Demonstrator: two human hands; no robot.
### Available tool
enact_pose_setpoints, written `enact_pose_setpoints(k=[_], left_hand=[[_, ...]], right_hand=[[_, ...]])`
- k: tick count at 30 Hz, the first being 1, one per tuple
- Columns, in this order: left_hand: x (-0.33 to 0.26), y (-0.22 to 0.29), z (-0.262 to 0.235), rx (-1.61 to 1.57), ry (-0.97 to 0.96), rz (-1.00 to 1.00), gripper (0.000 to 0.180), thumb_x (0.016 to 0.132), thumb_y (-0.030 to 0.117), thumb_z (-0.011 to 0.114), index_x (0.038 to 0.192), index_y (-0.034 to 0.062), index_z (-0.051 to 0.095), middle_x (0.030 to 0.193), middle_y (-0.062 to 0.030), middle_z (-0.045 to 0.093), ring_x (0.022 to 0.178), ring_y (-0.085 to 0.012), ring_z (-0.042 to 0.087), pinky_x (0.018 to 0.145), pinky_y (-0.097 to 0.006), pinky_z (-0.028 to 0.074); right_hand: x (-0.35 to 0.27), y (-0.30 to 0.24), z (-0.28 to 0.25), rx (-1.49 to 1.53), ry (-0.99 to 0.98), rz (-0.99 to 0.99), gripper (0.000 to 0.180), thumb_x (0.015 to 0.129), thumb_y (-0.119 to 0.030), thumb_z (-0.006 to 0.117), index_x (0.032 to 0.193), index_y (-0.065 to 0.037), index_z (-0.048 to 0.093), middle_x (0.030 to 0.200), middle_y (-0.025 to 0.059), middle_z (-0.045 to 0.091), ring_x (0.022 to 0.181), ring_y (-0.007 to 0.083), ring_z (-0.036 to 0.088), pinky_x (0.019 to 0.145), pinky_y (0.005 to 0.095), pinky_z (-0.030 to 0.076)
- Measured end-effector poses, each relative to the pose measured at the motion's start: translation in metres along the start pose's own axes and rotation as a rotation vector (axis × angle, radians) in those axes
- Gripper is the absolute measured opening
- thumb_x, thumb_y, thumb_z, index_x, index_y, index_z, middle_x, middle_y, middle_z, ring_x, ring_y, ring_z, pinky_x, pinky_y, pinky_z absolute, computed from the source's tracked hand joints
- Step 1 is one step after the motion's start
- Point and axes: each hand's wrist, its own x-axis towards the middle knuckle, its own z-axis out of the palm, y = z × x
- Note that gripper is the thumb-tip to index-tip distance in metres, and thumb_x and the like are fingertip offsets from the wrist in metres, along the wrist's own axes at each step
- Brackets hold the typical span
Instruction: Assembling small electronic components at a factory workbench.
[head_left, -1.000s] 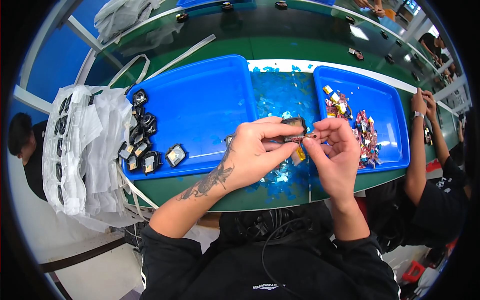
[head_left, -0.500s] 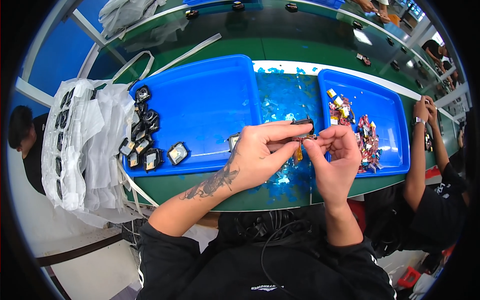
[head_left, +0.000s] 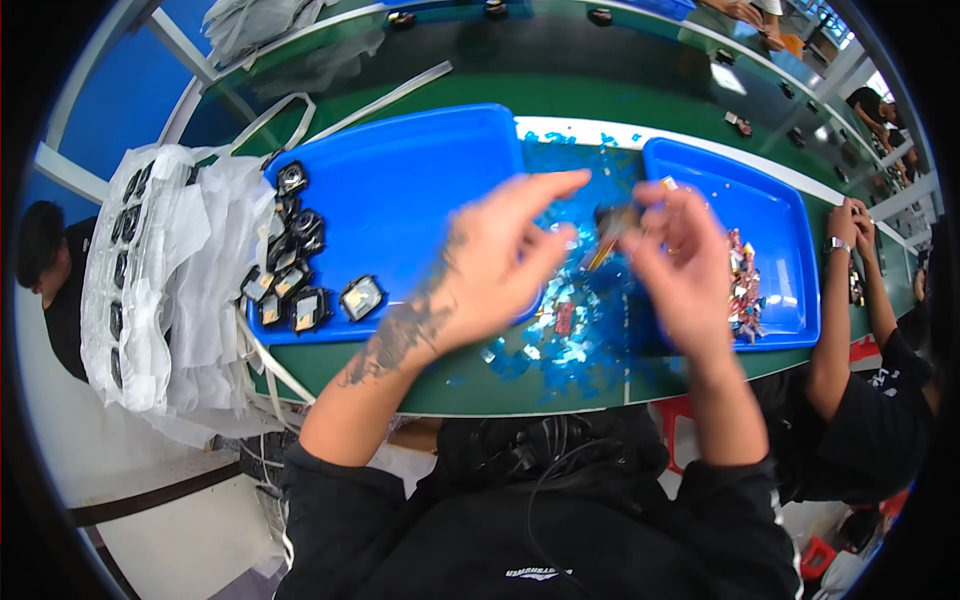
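My left hand (head_left: pixel 490 265) is over the right end of the large blue tray (head_left: pixel 420 180), thumb and fingers apart, with nothing in it. Across the gap, my right hand (head_left: pixel 685 265) pinches a small black part (head_left: pixel 613 222) with an amber strip hanging from it; motion blurs its details. Several black housings with pale labels (head_left: pixel 308 232) are heaped at that tray's left end, and a single housing (head_left: pixel 360 298) lies apart from them. Below the hands, a small reddish circuit piece (head_left: pixel 564 318) rests among scattered blue film bits (head_left: pixel 545 358) on the green table.
A smaller blue tray (head_left: pixel 790 230) on the right has a pile of small reddish circuit pieces (head_left: pixel 745 285). Stacked clear trays with white sheets (head_left: pixel 170 290) stand at the left. Beyond, a green belt (head_left: pixel 560 70) carries dark parts. A co-worker's hands (head_left: pixel 850 225) are at the far right.
My hands have drawn apart. The left has let go and opened, moving slightly up, while the right keeps the black part. The reddish piece on the table now shows between them.
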Motion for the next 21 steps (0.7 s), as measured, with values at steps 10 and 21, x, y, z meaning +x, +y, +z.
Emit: enact_pose_setpoints(k=[10,21], left_hand=[[-0.027,-0.037,-0.033,0.84,-0.195,0.106,0.03,0.078,0.025,0.072,0.101,0.0095,0.062,0.098,-0.0119,0.062,0.104,-0.0306,0.059,0.105,-0.041,0.041],[0.007,-0.021,-0.029,-0.28,0.123,-0.105,0.01,0.086,0.002,0.066,0.094,0.0009,0.059,0.088,-0.0044,0.064,0.076,-0.0135,0.064,0.067,-0.025,0.052]], right_hand=[[0.219,0.081,-0.042,-0.688,-0.031,0.212,0.057,0.062,-0.019,0.087,0.109,0.002,0.064,0.095,0.0138,0.066,0.086,0.0218,0.064,0.074,0.0337,0.051],[0.119,-0.008,-0.034,-0.651,-0.383,-0.238,0.014,0.083,-0.014,0.067,0.086,-0.001,0.067,0.073,0.0077,0.065,0.067,0.0151,0.061,0.063,0.031,0.049]])
